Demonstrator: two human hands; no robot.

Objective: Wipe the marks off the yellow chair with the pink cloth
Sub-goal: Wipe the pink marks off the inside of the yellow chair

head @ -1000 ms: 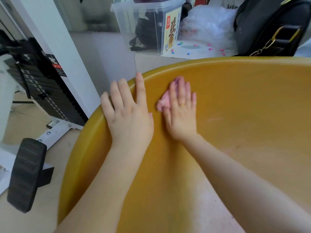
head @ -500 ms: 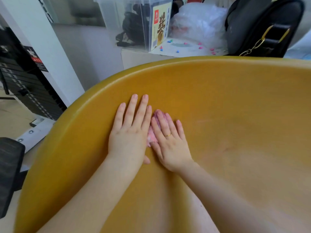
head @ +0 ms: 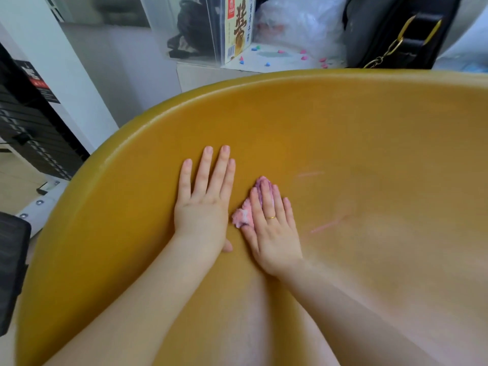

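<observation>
The yellow chair (head: pixel 343 133) fills most of the view, its curved seat shell seen from above. My right hand (head: pixel 272 228) lies flat on the seat, pressing the small pink cloth (head: pixel 244 213) under its fingers; only the cloth's left edge and tip show. My left hand (head: pixel 203 207) rests flat and empty on the seat just to the left of it, fingers together. Faint pink marks (head: pixel 330 224) streak the seat to the right of my right hand, and another faint pink mark (head: pixel 307 174) lies above them.
Behind the chair a ledge holds a clear plastic box (head: pixel 211 27), a white plastic bag (head: pixel 298 25) and a black handbag (head: pixel 396 30) with a gold chain. A black weight stack (head: pixel 31 138) and white frame stand at the left.
Both hands have slid from the chair's left rim down into the seat. The right hand and cloth have moved rightward, a small gap opening between the hands.
</observation>
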